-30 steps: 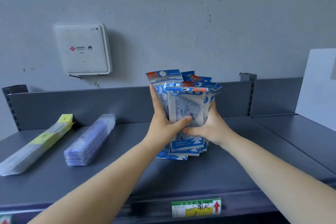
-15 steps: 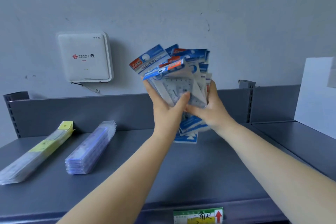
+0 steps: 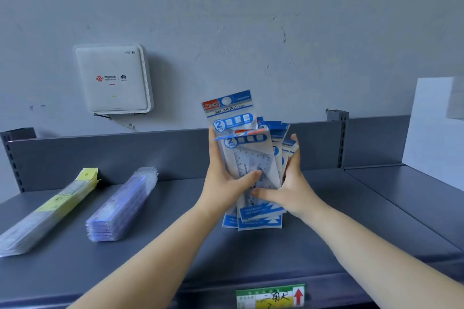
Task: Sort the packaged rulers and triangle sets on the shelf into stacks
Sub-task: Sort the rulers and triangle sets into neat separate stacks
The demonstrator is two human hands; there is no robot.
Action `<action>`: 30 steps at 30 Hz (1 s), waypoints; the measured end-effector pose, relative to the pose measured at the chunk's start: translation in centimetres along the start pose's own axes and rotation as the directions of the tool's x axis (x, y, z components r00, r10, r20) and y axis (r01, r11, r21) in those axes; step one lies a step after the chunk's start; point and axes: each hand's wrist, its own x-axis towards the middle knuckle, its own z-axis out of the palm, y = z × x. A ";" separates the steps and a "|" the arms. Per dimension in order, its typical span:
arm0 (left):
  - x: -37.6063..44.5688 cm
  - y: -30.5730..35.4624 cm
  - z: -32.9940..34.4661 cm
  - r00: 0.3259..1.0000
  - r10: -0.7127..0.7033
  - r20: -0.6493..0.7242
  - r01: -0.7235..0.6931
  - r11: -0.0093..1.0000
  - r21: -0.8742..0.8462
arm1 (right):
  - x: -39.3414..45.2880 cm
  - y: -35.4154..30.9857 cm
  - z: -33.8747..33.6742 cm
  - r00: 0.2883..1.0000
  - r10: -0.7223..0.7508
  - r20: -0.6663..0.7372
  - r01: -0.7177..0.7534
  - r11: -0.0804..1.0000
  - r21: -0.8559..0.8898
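Both my hands hold one upright bundle of triangle set packs (image 3: 248, 158), clear bags with blue "GEOMETRIC" headers. My left hand (image 3: 221, 183) grips the bundle's left side, thumb across the front pack. My right hand (image 3: 288, 185) grips the right side, fingers curled behind. The bundle's lower ends reach down to the grey shelf (image 3: 175, 246). On the shelf's left lie a stack of blue-backed ruler packs (image 3: 123, 204) and, further left, a stack of yellow-tagged ruler packs (image 3: 50, 211), both angled diagonally.
A grey back panel (image 3: 113, 155) runs behind the shelf. A white router box (image 3: 113, 79) hangs on the wall above. A white board (image 3: 434, 128) stands at the right over an adjoining shelf. A green-yellow price label (image 3: 271, 296) sits on the shelf's front edge.
The bundle, lifted and tilted left half a second ago, has come back down upright with its lower ends at the shelf. Both hands kept their grip.
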 end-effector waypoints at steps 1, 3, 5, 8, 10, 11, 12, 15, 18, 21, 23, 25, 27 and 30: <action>-0.1 0.0 -0.1 1.000 -0.002 0.012 0.002 1.000 0.017 | -0.1 0.0 -0.1 1.000 0.001 0.006 -0.001 1.000 0.001; -0.1 0.1 -0.3 1.000 0.000 0.028 0.000 1.000 0.026 | 0.0 -0.1 -0.2 1.000 0.011 0.004 -0.011 1.000 0.019; 0.0 0.2 -0.7 0.999 0.007 0.050 -0.008 1.000 0.029 | 0.1 -0.6 -0.3 1.000 0.011 -0.007 -0.011 0.999 0.037; -0.1 0.5 -1.1 0.997 -0.002 0.077 -0.002 0.998 0.056 | 0.5 -1.0 -0.1 1.000 -0.013 -0.003 0.013 0.995 0.100; -0.2 0.6 -1.5 0.996 -0.028 0.084 0.024 0.998 0.053 | 0.7 -0.8 -0.1 0.999 -0.003 -0.046 0.010 0.990 0.141; -0.2 0.5 -1.8 0.995 -0.047 0.086 0.043 0.998 0.045 | 0.6 -0.6 -0.1 0.998 0.007 -0.068 0.004 0.986 0.168; -0.3 0.5 -1.9 0.994 -0.065 0.084 0.062 0.997 0.046 | 0.6 -0.5 -0.1 0.996 0.024 -0.089 -0.005 0.979 0.205; -0.3 0.4 -1.9 0.992 -0.091 0.084 0.085 0.994 0.064 | 0.7 -0.5 -0.2 0.988 0.039 -0.148 -0.005 0.974 0.224; -0.2 0.5 -1.8 0.993 -0.085 0.087 0.081 0.996 0.048 | 0.8 -0.4 -0.2 0.976 0.035 -0.214 0.004 0.983 0.182; -0.2 0.6 -1.8 0.992 -0.078 0.099 0.076 0.997 0.026 | 0.8 0.0 -0.6 0.972 0.083 -0.222 -0.011 0.951 0.309; -0.2 0.6 -1.8 0.991 -0.082 0.104 0.080 0.996 0.028 | 0.8 0.0 -1.0 0.970 0.160 -0.184 -0.054 0.875 0.480; -0.2 0.6 -1.8 0.991 -0.093 0.096 0.091 0.995 0.027 | 0.8 -0.1 -1.4 0.969 0.201 -0.142 -0.077 0.796 0.601; -0.2 0.5 -1.7 0.991 -0.100 0.089 0.099 0.995 0.006 | 0.8 -0.2 -1.6 0.967 0.218 -0.129 -0.083 0.753 0.653; 0.0 0.3 -1.3 0.989 -0.100 0.106 0.097 0.995 0.032 | 0.7 -0.2 -1.1 0.971 0.201 -0.130 -0.088 0.806 0.585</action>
